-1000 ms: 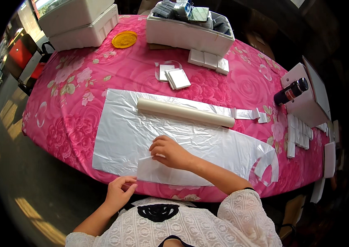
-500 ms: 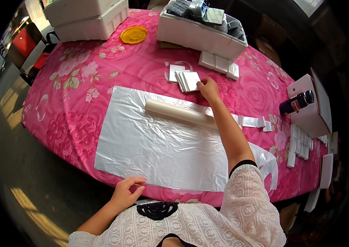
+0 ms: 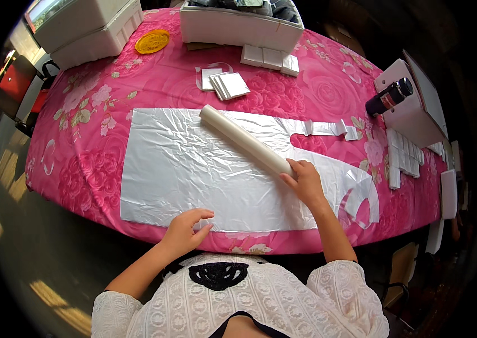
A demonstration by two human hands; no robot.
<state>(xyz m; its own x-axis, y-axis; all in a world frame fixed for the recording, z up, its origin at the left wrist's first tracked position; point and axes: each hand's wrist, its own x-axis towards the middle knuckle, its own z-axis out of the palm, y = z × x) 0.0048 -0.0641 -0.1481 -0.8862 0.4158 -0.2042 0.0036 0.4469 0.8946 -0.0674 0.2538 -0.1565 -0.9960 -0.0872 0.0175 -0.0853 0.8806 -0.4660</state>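
Note:
A large white plastic vest bag (image 3: 176, 169) lies flat on the table, its two handle strips spread to the right. Across it, slanting from far left to near right, rests a pale cream roll (image 3: 244, 135). My right hand (image 3: 306, 181) is closed around the roll's near right end, thumb on one side and fingers on the other. At the bag's near edge hovers my left hand (image 3: 188, 228), fingers apart and nothing in them. Beyond the bag sits a small fanned stack of white square packets (image 3: 231, 85), with no hand on it.
Flat white packs (image 3: 269, 58) stand before a foam box (image 3: 238, 28) of dark items. At the far left are stacked foam boxes (image 3: 89, 45) and a yellow round mesh tray (image 3: 152, 41). Rightward, a dark bottle (image 3: 389, 97) leans on a white box (image 3: 413, 112), near more small packets (image 3: 403, 155).
My right hand has left the square packets and come back to grip the roll's end. The roll now slants more steeply. My left hand remains near the bag's edge.

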